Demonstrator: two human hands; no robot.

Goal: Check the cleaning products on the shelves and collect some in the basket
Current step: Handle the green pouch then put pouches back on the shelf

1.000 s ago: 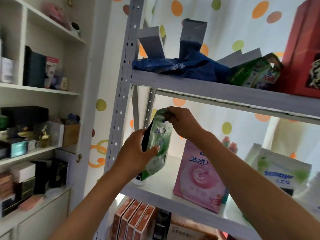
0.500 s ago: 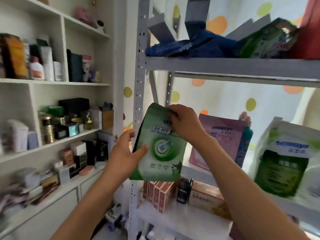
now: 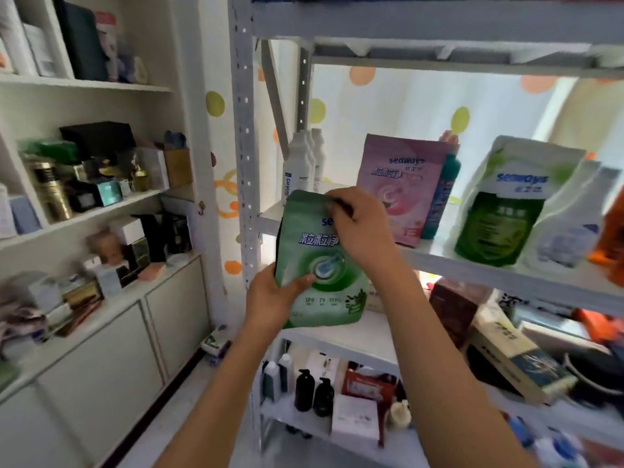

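Note:
A green detergent pouch [image 3: 322, 265] with white lettering is held upright in front of the metal rack [image 3: 472, 261]. My left hand [image 3: 273, 295] grips its lower left edge, thumb across the front. My right hand [image 3: 358, 224] pinches the pouch's top right corner. On the shelf behind stand a pink pouch [image 3: 401, 184], white bottles [image 3: 300, 163], a teal bottle [image 3: 442, 197] and a white-and-green refill pouch [image 3: 506, 204]. No basket is in view.
A white cabinet [image 3: 101, 349] on the left carries shelves crowded with boxes and jars. Lower rack shelves hold black pump bottles [image 3: 314, 393], boxes [image 3: 516, 363] and packets. An orange container [image 3: 611, 231] sits at the right edge. Bare floor lies between cabinet and rack.
The green pouch has come off the shelf and moved down and toward me in both hands, turning to face me. The view has tilted downward, showing lower shelves.

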